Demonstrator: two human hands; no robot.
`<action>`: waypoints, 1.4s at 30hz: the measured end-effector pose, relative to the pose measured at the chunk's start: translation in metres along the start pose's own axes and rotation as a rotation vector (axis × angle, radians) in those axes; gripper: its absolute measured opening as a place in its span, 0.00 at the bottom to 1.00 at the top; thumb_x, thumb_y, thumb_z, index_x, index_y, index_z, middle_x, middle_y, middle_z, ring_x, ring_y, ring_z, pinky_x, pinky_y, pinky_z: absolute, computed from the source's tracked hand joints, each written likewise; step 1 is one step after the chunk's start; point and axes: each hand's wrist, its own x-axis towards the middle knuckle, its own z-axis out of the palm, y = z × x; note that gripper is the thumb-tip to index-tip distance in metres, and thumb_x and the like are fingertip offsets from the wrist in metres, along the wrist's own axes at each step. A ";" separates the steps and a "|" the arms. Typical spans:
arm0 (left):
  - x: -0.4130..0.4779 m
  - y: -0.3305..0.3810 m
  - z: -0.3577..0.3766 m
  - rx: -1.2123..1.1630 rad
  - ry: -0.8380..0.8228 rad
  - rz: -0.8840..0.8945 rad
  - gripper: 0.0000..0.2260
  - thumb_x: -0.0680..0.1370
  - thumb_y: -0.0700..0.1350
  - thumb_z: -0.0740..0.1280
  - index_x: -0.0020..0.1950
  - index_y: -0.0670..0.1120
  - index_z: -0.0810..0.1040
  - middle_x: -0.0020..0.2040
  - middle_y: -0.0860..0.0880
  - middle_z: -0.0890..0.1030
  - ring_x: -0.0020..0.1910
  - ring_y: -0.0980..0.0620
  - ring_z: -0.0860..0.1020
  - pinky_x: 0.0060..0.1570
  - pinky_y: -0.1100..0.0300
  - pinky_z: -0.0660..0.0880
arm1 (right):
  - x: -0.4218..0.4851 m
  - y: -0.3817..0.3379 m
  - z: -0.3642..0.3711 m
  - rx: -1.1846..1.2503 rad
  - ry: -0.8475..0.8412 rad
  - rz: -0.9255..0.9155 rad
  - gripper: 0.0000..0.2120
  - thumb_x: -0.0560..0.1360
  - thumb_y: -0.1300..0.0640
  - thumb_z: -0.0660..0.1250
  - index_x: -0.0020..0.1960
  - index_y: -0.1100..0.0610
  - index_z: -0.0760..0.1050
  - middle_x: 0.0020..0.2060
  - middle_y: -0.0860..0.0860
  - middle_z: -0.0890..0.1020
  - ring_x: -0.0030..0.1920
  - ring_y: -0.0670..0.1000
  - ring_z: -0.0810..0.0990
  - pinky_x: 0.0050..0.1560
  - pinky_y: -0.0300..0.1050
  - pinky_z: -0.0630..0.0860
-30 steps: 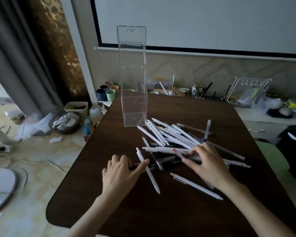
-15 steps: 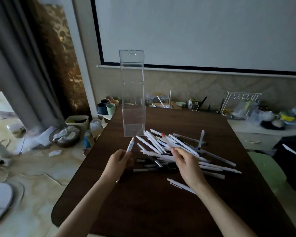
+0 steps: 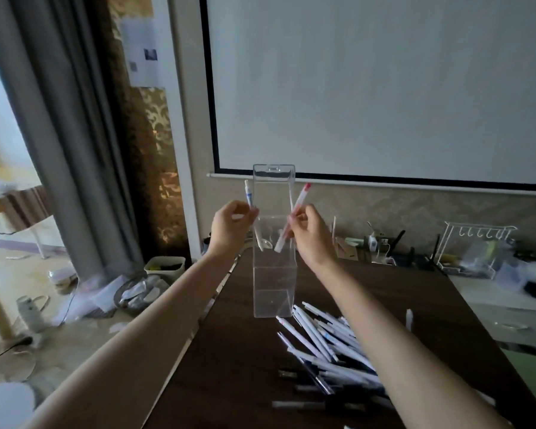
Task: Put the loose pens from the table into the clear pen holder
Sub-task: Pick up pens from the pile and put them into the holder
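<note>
Where hands (image 3: 273,230) meet, pen tips (image 3: 270,247) blur

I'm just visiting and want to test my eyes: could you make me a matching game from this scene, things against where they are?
Things:
1. red-tipped pen
2. blue-marked pen
3. clear pen holder
4. pile of loose pens

Places:
A. lying on the table
B. in the left hand
C. standing upright on the table
D. in the right hand

Pairs: 1-D, 2-B, 3-C, 4-A

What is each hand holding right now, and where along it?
The left hand pinches a blue-marked white pen around mid-barrel. The right hand pinches a red-tipped white pen near its middle. Both lower ends are over the clear pen holder.
</note>
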 end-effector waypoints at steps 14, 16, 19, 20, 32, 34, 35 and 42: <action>-0.085 -0.078 0.017 0.413 -0.039 -0.028 0.15 0.72 0.44 0.70 0.58 0.42 0.76 0.53 0.47 0.72 0.49 0.50 0.75 0.48 0.64 0.72 | -0.047 0.063 -0.038 -0.033 -0.123 0.300 0.13 0.75 0.66 0.62 0.59 0.63 0.72 0.47 0.58 0.79 0.41 0.50 0.78 0.43 0.42 0.76; -0.125 -0.088 0.020 0.428 -0.307 0.014 0.17 0.70 0.45 0.72 0.57 0.43 0.76 0.51 0.52 0.71 0.44 0.60 0.74 0.44 0.74 0.71 | -0.085 0.069 -0.063 -0.233 -0.259 0.260 0.09 0.74 0.61 0.65 0.54 0.59 0.76 0.47 0.54 0.80 0.46 0.51 0.79 0.49 0.45 0.75; -0.170 -0.113 0.025 0.474 -0.687 0.006 0.24 0.69 0.50 0.73 0.63 0.49 0.73 0.62 0.52 0.70 0.56 0.59 0.73 0.61 0.62 0.73 | -0.151 0.076 -0.099 -0.429 -0.473 0.292 0.04 0.73 0.53 0.68 0.44 0.54 0.77 0.40 0.48 0.80 0.43 0.49 0.79 0.44 0.44 0.73; -0.177 -0.119 0.027 0.497 -0.735 0.012 0.27 0.69 0.53 0.73 0.65 0.51 0.71 0.67 0.51 0.68 0.62 0.56 0.70 0.66 0.55 0.70 | -0.170 0.076 -0.109 -0.457 -0.515 0.311 0.06 0.72 0.50 0.68 0.42 0.52 0.76 0.39 0.46 0.79 0.42 0.47 0.78 0.43 0.43 0.73; -0.204 -0.114 0.051 0.716 -0.718 0.332 0.20 0.73 0.54 0.67 0.64 0.55 0.70 0.66 0.50 0.67 0.65 0.50 0.66 0.68 0.52 0.64 | -0.241 0.092 -0.121 -0.722 -0.488 0.233 0.07 0.76 0.50 0.62 0.51 0.52 0.73 0.48 0.44 0.72 0.50 0.43 0.72 0.49 0.39 0.71; -0.206 -0.116 0.049 0.759 -0.663 0.326 0.18 0.74 0.54 0.66 0.63 0.54 0.70 0.63 0.49 0.68 0.63 0.50 0.67 0.65 0.54 0.65 | -0.242 0.095 -0.118 -0.701 -0.446 0.207 0.06 0.77 0.52 0.61 0.51 0.53 0.72 0.49 0.46 0.74 0.49 0.44 0.73 0.49 0.39 0.71; -0.208 -0.117 0.048 0.785 -0.662 0.320 0.19 0.75 0.55 0.65 0.64 0.54 0.70 0.63 0.49 0.69 0.63 0.50 0.67 0.64 0.54 0.65 | -0.243 0.094 -0.117 -0.677 -0.428 0.202 0.05 0.77 0.52 0.61 0.51 0.53 0.71 0.48 0.46 0.75 0.48 0.44 0.74 0.48 0.40 0.73; -0.192 -0.112 0.052 0.793 -0.644 0.248 0.23 0.75 0.57 0.63 0.69 0.56 0.65 0.65 0.49 0.67 0.63 0.50 0.66 0.66 0.53 0.63 | -0.247 0.103 -0.114 -0.621 -0.279 0.170 0.03 0.79 0.54 0.57 0.49 0.52 0.68 0.39 0.47 0.75 0.36 0.46 0.76 0.35 0.41 0.72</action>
